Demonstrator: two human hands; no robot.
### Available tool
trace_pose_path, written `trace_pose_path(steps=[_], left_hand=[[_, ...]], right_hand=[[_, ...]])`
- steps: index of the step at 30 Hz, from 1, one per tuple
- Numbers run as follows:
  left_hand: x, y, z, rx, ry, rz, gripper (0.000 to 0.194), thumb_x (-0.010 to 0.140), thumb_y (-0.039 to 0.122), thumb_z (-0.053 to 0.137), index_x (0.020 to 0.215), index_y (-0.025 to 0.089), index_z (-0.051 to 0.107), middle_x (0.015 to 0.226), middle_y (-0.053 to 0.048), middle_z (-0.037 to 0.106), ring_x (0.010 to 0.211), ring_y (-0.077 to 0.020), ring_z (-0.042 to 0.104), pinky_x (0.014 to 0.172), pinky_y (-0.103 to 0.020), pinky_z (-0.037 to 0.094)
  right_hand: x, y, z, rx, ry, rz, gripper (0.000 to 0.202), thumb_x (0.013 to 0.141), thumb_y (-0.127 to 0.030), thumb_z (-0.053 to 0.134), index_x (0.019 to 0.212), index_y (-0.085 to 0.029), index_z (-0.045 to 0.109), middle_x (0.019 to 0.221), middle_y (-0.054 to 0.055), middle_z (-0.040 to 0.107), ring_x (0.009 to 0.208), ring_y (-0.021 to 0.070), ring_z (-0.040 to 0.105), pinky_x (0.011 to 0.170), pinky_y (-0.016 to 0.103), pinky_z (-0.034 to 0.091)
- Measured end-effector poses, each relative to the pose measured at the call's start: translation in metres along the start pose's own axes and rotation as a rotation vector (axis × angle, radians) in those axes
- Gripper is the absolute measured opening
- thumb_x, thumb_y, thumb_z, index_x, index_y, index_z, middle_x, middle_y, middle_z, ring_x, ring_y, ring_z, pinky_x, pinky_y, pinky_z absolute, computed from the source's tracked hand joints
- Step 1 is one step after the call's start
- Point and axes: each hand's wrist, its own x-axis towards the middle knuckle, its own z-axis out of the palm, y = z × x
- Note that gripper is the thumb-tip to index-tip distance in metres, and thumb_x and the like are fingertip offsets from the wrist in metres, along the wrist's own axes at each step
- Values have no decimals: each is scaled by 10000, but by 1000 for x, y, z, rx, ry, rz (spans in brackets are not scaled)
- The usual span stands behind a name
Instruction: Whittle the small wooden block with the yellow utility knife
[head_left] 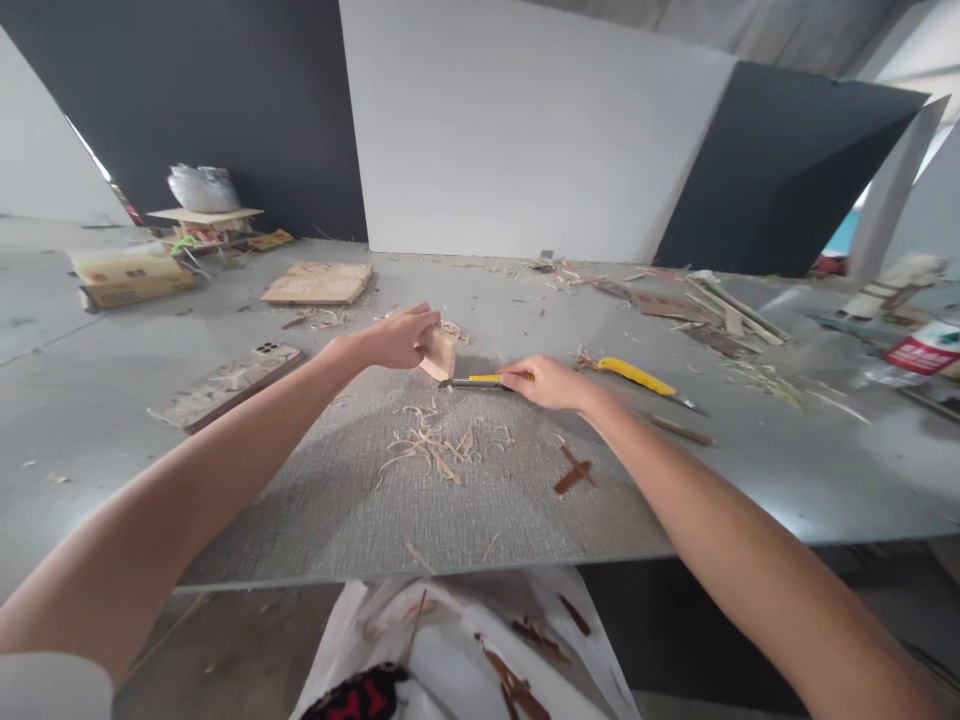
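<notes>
My left hand (405, 338) is closed around a pale wooden block (439, 354), which is tilted over the table. In my right hand (546, 382) is a yellow-and-grey utility knife (484, 380), pointing left. Its blade end lies close against the block's lower edge; whether it touches, I cannot tell. Curled wood shavings (431, 448) are scattered on the textured grey mat (360, 520) in front of both hands. Two crossed brown strips (574, 470) lie on the mat below my right wrist.
A yellow-handled knife (637, 376) and a thin stick (681, 431) lie right of my right hand. At left are a patterned wooden piece (232, 385), a flat board (318, 283) and a cardboard box (135, 277). Wood scraps (731, 305) clutter the right. A white panel (525, 130) stands behind.
</notes>
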Motion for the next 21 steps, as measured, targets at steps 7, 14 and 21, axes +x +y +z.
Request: trace_pose_path(steps=[7,14,21], left_hand=[[-1,2,-3,-26,-23,-21,309,636,146,499,932,197,429,964,-73,470,813,-172,510,663,-289,379],[0,4,2,-35,19,12,268,663,150,494,918,205,431,955,-67,480,787,-165,500,652,-289,374],[0,3,-2,-22,-14,-3,312,629,128,497,925,198,432,962,-73,476,792,-165,493,634,-276,370]], right_hand=[[1,4,0,66,-54,-43,407,854,-489,476,1104,-235,672,1003,66,686,850,218,591,736,322,431],[-8,-13,-14,156,114,-119,480,891,-456,412,1218,-156,596,695,35,595,640,139,495,612,280,366],[-2,-8,-6,99,62,-63,417,879,-440,448,1160,-201,643,1007,94,679,869,224,588,770,354,430]])
